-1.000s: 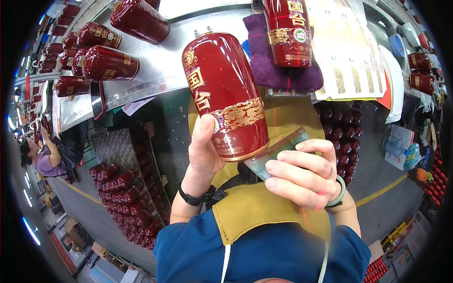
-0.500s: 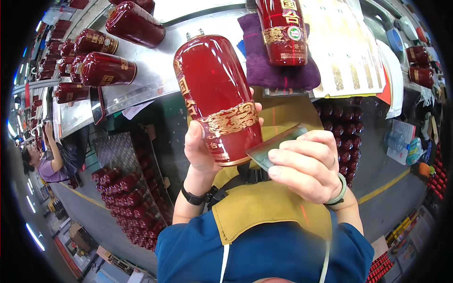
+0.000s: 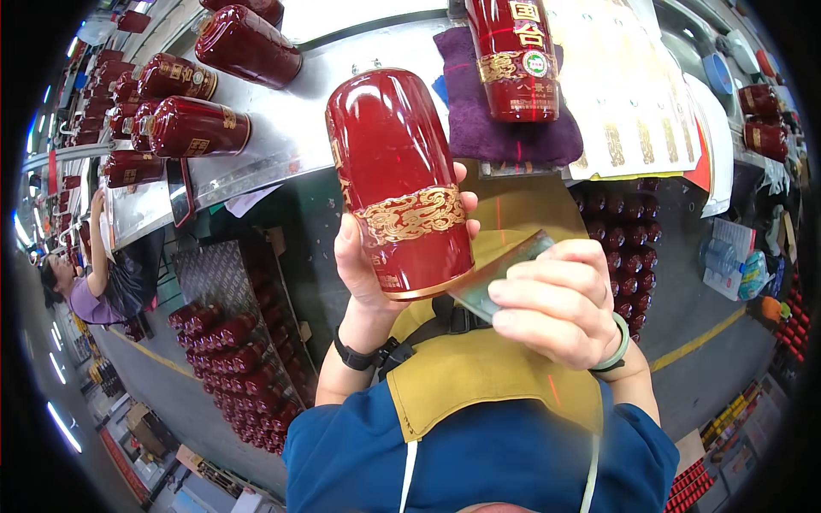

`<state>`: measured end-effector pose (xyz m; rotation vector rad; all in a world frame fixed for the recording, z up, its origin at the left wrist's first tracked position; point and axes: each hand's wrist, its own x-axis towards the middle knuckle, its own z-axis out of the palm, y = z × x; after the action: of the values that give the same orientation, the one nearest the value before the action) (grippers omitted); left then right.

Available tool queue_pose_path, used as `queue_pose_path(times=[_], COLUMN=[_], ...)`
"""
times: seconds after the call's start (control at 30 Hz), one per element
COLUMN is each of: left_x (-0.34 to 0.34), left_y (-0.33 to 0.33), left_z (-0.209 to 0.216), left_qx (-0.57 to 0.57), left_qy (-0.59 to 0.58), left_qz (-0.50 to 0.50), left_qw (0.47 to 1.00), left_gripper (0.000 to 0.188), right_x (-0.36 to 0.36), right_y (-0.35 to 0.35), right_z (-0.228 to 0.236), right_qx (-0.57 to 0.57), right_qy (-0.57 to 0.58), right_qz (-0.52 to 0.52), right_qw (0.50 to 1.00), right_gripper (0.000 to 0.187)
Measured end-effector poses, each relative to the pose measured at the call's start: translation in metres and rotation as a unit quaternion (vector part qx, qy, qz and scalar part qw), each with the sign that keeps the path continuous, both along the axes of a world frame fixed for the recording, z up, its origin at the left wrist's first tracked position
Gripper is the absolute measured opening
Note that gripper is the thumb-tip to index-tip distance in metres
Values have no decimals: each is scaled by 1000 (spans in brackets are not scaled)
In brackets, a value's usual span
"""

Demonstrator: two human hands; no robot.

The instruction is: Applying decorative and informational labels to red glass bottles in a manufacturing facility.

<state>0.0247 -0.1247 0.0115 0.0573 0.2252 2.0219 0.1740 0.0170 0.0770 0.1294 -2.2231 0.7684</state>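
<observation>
A dark red glossy bottle (image 3: 395,145) with an ornate gold band is held up before me, tilted slightly, its base toward me. My left hand (image 3: 368,265) is closed around its lower part, thumb on the near side and fingertips showing at the right edge. My right hand (image 3: 560,299) grips a flat greenish scraper (image 3: 505,272) between thumb and fingers. One corner of the scraper is close to the bottle's base rim; I cannot tell whether they touch. Beyond, another red bottle (image 3: 517,77) lies on a folded purple towel (image 3: 513,141) at the bench edge.
Sheets of gold decals (image 3: 629,94) lie on the bench, right of the towel. Several red bottles (image 3: 201,126) stand at the left on the metal bench (image 3: 282,137). Racks of bottles (image 3: 244,368) stand below on both sides. A co-worker (image 3: 94,286) is at far left.
The bottle has turned a little in my left hand, bringing the gold band more to the front and its large lettering out toward the left edge. The co-worker's arm has risen.
</observation>
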Motion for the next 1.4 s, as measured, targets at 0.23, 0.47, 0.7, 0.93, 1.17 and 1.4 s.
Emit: queue_pose_path(times=[0.23, 0.47, 0.7, 0.93, 1.17, 1.4], left_x=[0, -3, -10, -10, -9, -7], left_y=[1, -2, 5, 8, 8, 9], left_z=[10, 27, 33, 29, 27, 29], left_qx=[-24, -242, -246, -284, -267, -288], left_qy=[-6, 137, 140, 152, 145, 144], left_qz=[6, 37, 15, 4, 6, 26], left_qw=[1000, 960, 959, 947, 953, 946], left_gripper=[97, 58, 56, 57, 54, 54], right_x=[1, 3, 4, 3, -1, -1], right_y=[4, 11, 21, 19, 15, 13], right_z=[-2, -5, 4, 13, 10, 10], right_qx=[9, 32, 81, 91, 97, 98], right_qy=[-46, -46, -89, -93, -103, -90], right_qz=[-18, -16, -5, 19, 20, 29], right_qw=[999, 998, 993, 991, 990, 991], right_gripper=[26, 25, 23, 26, 27, 30])
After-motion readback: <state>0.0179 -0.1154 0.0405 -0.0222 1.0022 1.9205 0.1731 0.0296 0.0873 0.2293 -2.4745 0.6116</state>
